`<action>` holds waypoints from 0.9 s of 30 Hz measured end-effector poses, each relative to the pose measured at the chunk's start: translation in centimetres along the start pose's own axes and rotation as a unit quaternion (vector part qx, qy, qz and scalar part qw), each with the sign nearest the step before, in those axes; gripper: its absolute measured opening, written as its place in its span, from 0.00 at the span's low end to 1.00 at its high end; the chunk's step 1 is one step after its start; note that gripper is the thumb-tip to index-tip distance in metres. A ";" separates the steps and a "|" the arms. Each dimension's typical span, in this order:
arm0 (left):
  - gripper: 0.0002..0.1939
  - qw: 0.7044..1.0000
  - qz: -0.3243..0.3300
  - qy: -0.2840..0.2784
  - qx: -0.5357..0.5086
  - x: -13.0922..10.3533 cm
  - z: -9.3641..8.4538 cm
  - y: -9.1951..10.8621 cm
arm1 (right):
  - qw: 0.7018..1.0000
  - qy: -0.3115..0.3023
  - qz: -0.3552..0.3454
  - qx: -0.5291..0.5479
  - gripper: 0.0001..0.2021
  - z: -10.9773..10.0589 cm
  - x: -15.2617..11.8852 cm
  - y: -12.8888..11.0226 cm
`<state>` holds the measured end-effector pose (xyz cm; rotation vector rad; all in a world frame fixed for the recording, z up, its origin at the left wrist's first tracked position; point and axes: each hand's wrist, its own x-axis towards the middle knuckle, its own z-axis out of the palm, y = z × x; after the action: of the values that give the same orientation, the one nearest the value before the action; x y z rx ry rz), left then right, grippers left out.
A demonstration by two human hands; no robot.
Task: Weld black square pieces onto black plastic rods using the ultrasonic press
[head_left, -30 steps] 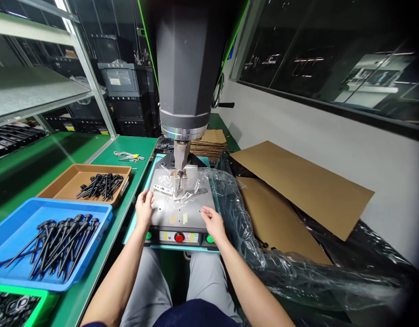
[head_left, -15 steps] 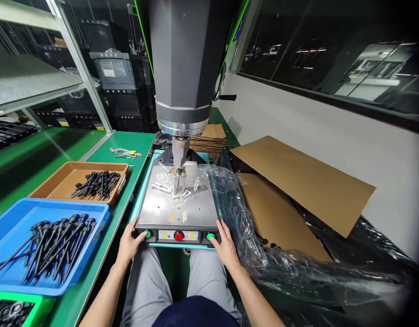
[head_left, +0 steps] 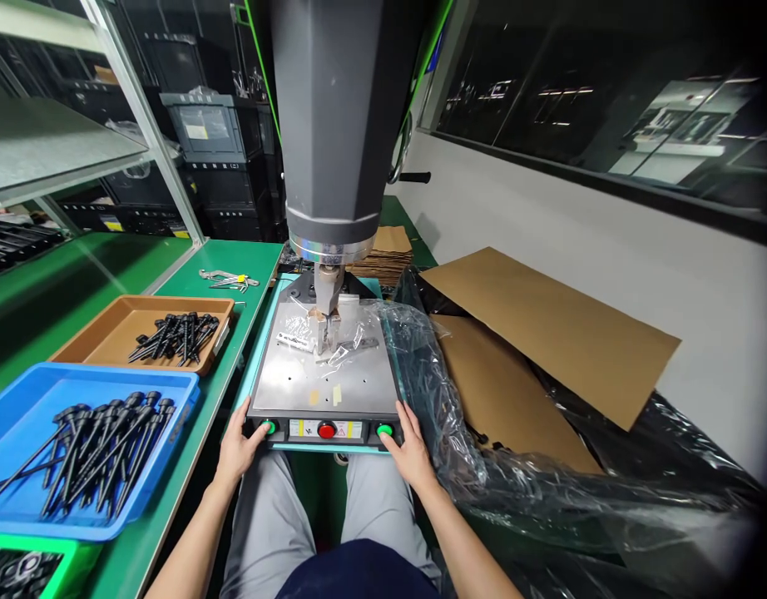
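The press head (head_left: 332, 137) has dropped to the holder (head_left: 324, 337), so pressing seems under way; left hand (head_left: 235, 449) and right hand (head_left: 414, 453), loosely open, empty, thumb the green buttons (head_left: 384, 428).

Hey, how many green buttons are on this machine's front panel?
2. The left green button is at the thumb of the left hand; the right green button is at the thumb of the right hand. Both are partly covered; no others show.

The 1 cam over there is worn on the head; it looks fwd & down past the lap (head_left: 358, 572), near to both hands (head_left: 237, 447), w/ machine (head_left: 330, 125) top ctr., counter (head_left: 234, 254) at L of view.
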<state>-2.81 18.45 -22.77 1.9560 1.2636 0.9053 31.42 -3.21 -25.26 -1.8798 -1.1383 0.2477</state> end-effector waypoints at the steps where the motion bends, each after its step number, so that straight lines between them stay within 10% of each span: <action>1: 0.39 1.000 -0.002 0.000 -0.001 0.0 0.0 0.0 | 1.000 0.002 0.002 0.000 0.34 0.0 0.0 0.0; 11: 0.38 0.999 -0.024 -0.005 -0.023 0.2 -0.5 0.8 | 1.000 0.017 0.008 0.009 0.34 0.5 0.0 0.4; 17: 0.30 0.997 0.002 0.070 -0.046 1.4 -1.7 5.8 | 0.999 0.007 0.011 0.038 0.33 0.1 0.2 0.2; 27: 0.31 0.957 -0.041 0.004 -0.288 7.0 4.9 15.1 | 0.988 0.113 0.031 0.102 0.23 -1.6 1.4 -2.8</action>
<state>10.82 19.16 -11.98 1.4285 0.9363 1.0920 31.39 -2.53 -21.77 -1.7151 -0.8687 0.1744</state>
